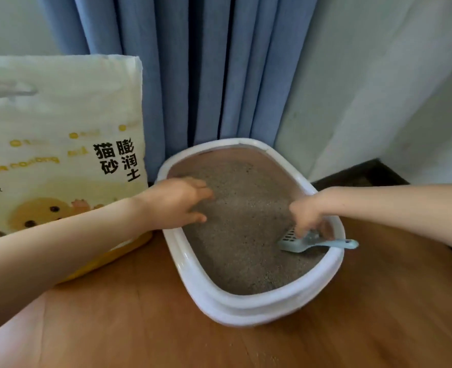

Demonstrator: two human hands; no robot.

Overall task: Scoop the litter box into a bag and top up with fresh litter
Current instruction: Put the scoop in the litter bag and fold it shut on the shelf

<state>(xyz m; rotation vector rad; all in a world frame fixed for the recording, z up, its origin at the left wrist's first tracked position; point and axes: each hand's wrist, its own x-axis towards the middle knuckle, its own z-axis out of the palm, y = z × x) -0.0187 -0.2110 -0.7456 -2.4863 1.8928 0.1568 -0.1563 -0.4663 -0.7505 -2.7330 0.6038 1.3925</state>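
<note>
Standing far left: cream litter bag [60, 144] reading "猫砂 膨润土", with cut-off letters "ITE" and "TER". Sitting centre on wooden floor [140, 314]: white litter box [246, 309] holding grey litter [240, 221]. Resting loosely spread over left rim: left hand [177, 203]. Pinching pale blue scoop [312, 241] at right rim: right hand [309, 216].
</note>
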